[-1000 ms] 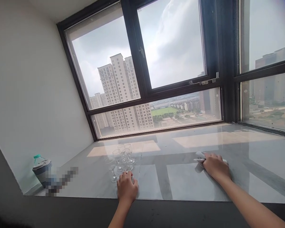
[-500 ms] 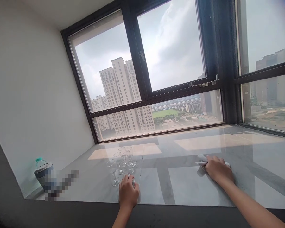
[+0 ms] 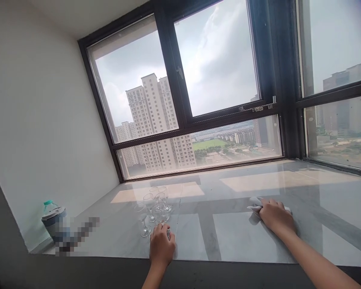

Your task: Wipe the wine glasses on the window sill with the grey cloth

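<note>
At the front edge of the sill, my left hand [image 3: 162, 245] is closed around a small clear stemmed glass [image 3: 168, 232]; only a sliver of it shows between thumb and fingers, and my hand hides the rest. Just behind it stand several more clear stemmed glasses [image 3: 142, 216], upright and grouped close together. Farther right, my right hand [image 3: 277, 216] presses down on a folded pale grey cloth [image 3: 254, 202] that lies on the sill. One bunched end of the cloth sticks out to the left of my fingers, and the palm covers most of it.
The wide, glossy grey stone windowsill [image 3: 189, 237] has a front edge that drops off below. At the left wall stand a lidded paper cup [image 3: 54, 224] and a bottle with a green cap [image 3: 49, 204], beside a blurred-out patch. Dark-framed windows [image 3: 180, 124] rise behind.
</note>
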`<state>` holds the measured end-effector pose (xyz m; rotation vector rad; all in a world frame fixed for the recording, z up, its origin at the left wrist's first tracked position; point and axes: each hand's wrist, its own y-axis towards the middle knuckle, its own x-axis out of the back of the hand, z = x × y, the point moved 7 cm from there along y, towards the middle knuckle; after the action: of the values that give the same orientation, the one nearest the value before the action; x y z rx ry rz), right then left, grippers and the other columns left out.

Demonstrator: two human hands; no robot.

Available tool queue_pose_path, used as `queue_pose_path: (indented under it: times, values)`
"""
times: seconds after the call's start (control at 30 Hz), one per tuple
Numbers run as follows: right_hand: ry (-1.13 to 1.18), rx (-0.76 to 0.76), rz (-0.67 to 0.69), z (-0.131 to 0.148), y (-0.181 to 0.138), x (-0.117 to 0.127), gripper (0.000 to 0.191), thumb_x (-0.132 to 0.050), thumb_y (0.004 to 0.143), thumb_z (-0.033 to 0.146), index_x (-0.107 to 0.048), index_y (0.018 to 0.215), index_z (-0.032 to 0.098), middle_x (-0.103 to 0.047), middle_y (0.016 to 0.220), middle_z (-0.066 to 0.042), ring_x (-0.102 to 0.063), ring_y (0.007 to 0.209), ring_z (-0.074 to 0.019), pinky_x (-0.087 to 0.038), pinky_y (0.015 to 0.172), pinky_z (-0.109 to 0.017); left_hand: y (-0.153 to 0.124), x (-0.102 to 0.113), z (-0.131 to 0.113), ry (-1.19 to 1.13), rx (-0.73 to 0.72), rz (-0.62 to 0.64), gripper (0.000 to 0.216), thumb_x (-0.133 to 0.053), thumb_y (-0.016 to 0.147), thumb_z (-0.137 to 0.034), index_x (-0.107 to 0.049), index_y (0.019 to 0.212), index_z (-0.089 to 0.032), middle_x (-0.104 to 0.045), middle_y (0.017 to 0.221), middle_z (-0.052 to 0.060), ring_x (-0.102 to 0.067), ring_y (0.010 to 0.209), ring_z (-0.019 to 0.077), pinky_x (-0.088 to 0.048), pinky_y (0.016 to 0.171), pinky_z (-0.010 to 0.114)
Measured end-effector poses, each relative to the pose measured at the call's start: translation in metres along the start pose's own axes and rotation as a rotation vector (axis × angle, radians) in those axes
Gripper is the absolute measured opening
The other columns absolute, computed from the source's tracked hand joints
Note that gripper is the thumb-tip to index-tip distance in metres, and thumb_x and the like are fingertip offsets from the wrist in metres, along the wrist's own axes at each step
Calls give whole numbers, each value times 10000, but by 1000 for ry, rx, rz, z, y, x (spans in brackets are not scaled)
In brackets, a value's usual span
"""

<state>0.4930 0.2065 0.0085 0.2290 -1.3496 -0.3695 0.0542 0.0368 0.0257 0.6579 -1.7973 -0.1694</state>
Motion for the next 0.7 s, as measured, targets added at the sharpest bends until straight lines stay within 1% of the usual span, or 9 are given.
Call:
queue_pose_path:
  times: [0.23, 0.37, 0.53, 0.63, 0.7]
  values:
    - [-4, -8, 23, 3, -4, 8, 375, -326, 935, 273, -650, 1082, 155, -617, 1068, -179, -534, 1023, -345, -402, 722, -398, 0, 2, -2, 5, -3, 12, 240, -427, 862, -236, -649, 946, -199, -620, 1008, 70, -535, 1002, 224, -358, 893, 330]
    - [12, -9, 35, 3, -4, 8, 375, -318, 935, 261, -650, 1075, 158, -617, 1061, -176, -540, 1014, -338, -402, 722, -396, -1, 2, -2, -23, -14, 8, 241, -419, 872, -251, -648, 935, -206, -619, 986, 67, -540, 982, 219, -367, 863, 319]
    - [-12, -3, 26, 3, -4, 8, 381, -326, 937, 287, -646, 1099, 159, -614, 1067, -178, -539, 1026, -346, -406, 738, -406, -1, 0, -2, -16, -33, 3, 218, -433, 862, -229, -644, 911, -207, -620, 967, 61, -547, 962, 209, -367, 862, 317]
    - [-15, -3, 23, 5, -4, 9, 390, -325, 937, 287, -647, 1114, 156, -612, 1081, -183, -537, 1035, -346, -409, 763, -424, 4, -3, -4, -14, -73, 47, 207, -448, 857, -223, -650, 903, -213, -623, 967, 49, -553, 965, 195, -371, 867, 301]
    - [-19, -3, 14, 6, -5, 11, 394, -325, 937, 281, -647, 1128, 157, -613, 1083, -183, -537, 1036, -345, -408, 779, -434, 9, -7, -10, -15, -101, 111, 202, -468, 852, -228, -660, 913, -214, -628, 976, 45, -558, 972, 186, -377, 858, 284]
